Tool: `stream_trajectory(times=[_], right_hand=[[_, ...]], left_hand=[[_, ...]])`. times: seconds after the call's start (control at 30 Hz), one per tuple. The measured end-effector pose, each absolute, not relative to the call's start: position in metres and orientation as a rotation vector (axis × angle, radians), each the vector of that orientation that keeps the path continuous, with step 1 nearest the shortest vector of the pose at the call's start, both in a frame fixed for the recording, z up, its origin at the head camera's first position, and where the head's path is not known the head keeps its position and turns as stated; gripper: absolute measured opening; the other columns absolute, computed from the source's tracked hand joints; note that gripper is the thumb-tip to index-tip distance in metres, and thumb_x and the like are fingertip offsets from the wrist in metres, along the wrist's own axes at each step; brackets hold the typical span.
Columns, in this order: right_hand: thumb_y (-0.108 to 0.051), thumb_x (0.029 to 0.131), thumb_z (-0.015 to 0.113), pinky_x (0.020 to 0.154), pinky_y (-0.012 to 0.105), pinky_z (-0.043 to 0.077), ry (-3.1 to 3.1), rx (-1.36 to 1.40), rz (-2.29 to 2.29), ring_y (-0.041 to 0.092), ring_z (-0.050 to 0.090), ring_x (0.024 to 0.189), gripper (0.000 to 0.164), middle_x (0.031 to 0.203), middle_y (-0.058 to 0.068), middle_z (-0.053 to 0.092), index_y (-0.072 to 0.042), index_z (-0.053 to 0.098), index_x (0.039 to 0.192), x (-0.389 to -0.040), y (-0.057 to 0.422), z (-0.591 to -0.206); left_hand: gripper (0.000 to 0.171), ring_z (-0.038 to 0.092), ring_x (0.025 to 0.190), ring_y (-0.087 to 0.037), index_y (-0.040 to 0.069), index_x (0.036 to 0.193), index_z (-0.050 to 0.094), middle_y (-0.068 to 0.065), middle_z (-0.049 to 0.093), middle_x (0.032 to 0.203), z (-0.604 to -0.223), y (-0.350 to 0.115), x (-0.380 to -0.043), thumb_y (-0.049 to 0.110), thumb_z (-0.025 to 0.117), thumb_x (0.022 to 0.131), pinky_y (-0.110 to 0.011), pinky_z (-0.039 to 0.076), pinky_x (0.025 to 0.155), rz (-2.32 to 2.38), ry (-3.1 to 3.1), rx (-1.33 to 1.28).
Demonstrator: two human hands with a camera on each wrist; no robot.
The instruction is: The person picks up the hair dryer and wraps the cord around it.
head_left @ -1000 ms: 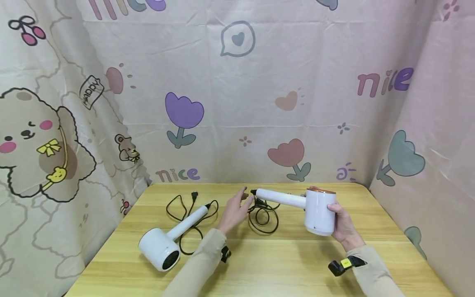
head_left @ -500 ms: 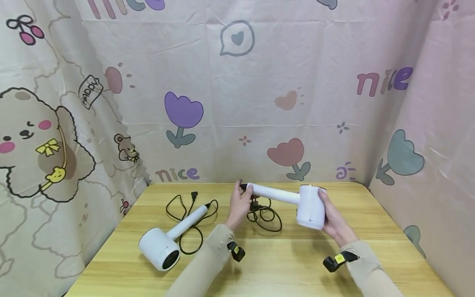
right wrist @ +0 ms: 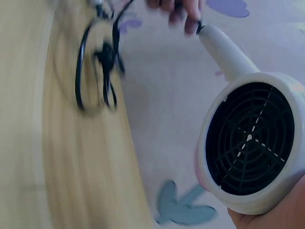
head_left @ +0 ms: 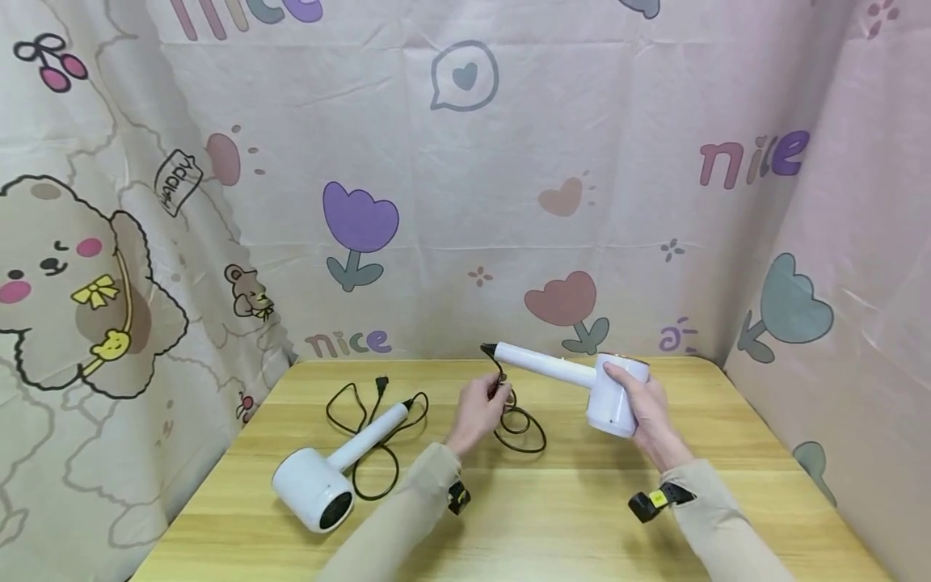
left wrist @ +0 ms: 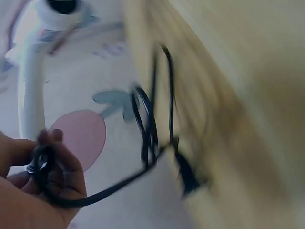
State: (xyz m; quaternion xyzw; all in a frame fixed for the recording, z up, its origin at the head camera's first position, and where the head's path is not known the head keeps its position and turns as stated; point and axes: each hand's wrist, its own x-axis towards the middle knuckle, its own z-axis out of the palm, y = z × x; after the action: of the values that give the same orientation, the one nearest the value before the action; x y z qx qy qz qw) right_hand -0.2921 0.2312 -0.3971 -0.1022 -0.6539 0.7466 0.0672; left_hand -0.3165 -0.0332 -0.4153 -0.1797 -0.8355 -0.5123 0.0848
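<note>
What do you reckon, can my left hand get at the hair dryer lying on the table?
Probably yes: nothing visible stands between your left hand and the lying hair dryer. But that hand holds the power cord of the raised hair dryer, so it would likely release that first.

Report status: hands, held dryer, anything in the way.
Right hand grips white hair dryer, held aloft. Left hand holds its black cord. Second dryer lies at left, apparently not blocking.
</note>
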Motion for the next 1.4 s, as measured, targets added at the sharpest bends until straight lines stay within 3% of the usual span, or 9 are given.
stream_trajectory(times=[0.1,0.17,0.33,0.47,0.67,0.8,1.07,1.23,1.4], right_hand=[[-0.034,0.088,0.073,0.07,0.027,0.056,-2.107,-0.252,2.064,0.007,0.063,0.077,0.058,0.092,-0.008,0.06,-0.006,0.042,0.128,-0.292,0.238,-0.392],[-0.033,0.088,0.073,0.071,0.028,0.056,-2.169,-0.189,2.006,0.007,0.063,0.078,0.061,0.093,-0.007,0.06,-0.002,0.041,0.13,-0.292,0.244,-0.39],[-0.033,0.09,0.07,0.071,0.032,0.057,-2.246,-0.094,2.072,0.01,0.065,0.078,0.05,0.088,-0.008,0.064,-0.007,0.044,0.124,-0.294,0.259,-0.393],[-0.034,0.094,0.064,0.073,0.037,0.058,-2.223,-0.078,2.268,0.014,0.068,0.079,0.038,0.087,-0.007,0.067,-0.015,0.044,0.12,-0.296,0.268,-0.401],[-0.039,0.098,0.053,0.075,0.04,0.059,-2.149,-0.057,2.548,0.016,0.069,0.082,0.029,0.09,-0.004,0.068,-0.02,0.043,0.118,-0.298,0.277,-0.412],[-0.042,0.1,0.048,0.076,0.038,0.058,-2.106,-0.029,2.701,0.016,0.069,0.082,0.027,0.092,-0.002,0.069,-0.02,0.046,0.116,-0.3,0.277,-0.416],[-0.043,0.102,0.042,0.075,0.04,0.059,-1.94,0.062,2.935,0.019,0.07,0.082,0.027,0.093,0.0,0.07,-0.021,0.05,0.115,-0.301,0.275,-0.417],[-0.042,0.101,0.043,0.075,0.039,0.059,-1.914,0.017,2.92,0.018,0.07,0.081,0.025,0.092,-0.001,0.071,-0.021,0.051,0.113,-0.297,0.27,-0.414],[-0.042,0.099,0.048,0.075,0.035,0.058,-1.97,-0.057,2.81,0.015,0.068,0.081,0.024,0.091,-0.004,0.07,-0.023,0.049,0.113,-0.296,0.267,-0.411]], left_hand=[[0.017,0.049,0.054,-0.007,0.004,0.09,0.067,-0.009,0.065,0.071,-0.412,-0.04,-0.318,0.012,0.057,0.099,-0.018,0.04,0.046,-1.031,-2.525,-0.675],[0.013,0.043,0.053,-0.005,0.007,0.09,0.069,-0.003,0.062,0.069,-0.408,-0.046,-0.321,0.014,0.061,0.097,-0.017,0.036,0.046,-0.742,-2.47,-0.76],[0.008,0.046,0.056,-0.006,0.014,0.095,0.069,0.001,0.058,0.08,-0.398,-0.059,-0.329,0.021,0.07,0.091,-0.017,0.039,0.049,-0.397,-2.232,-0.972],[0.018,0.057,0.065,-0.007,0.011,0.099,0.07,-0.001,0.065,0.09,-0.393,-0.065,-0.332,0.017,0.077,0.084,-0.013,0.048,0.059,-0.586,-2.094,-1.102],[0.026,0.055,0.062,-0.006,0.008,0.099,0.075,-0.003,0.072,0.096,-0.389,-0.067,-0.333,0.018,0.083,0.077,-0.01,0.045,0.057,-0.839,-1.972,-1.082],[0.028,0.066,0.076,-0.01,0.008,0.105,0.077,-0.005,0.076,0.1,-0.389,-0.066,-0.334,0.019,0.08,0.08,-0.015,0.052,0.065,-0.879,-1.962,-1.035],[0.027,0.068,0.096,-0.015,0.013,0.111,0.075,-0.002,0.072,0.113,-0.387,-0.062,-0.33,0.031,0.06,0.098,-0.02,0.055,0.068,-1.332,-2.19,-0.906],[0.029,0.058,0.094,-0.011,0.013,0.116,0.073,-0.005,0.067,0.109,-0.388,-0.058,-0.323,0.03,0.056,0.1,-0.019,0.05,0.076,-1.672,-2.214,-0.79],[0.026,0.065,0.088,-0.007,0.001,0.114,0.072,-0.019,0.071,0.11,-0.391,-0.053,-0.318,0.017,0.065,0.095,-0.019,0.055,0.078,-1.97,-2.026,-0.7]])
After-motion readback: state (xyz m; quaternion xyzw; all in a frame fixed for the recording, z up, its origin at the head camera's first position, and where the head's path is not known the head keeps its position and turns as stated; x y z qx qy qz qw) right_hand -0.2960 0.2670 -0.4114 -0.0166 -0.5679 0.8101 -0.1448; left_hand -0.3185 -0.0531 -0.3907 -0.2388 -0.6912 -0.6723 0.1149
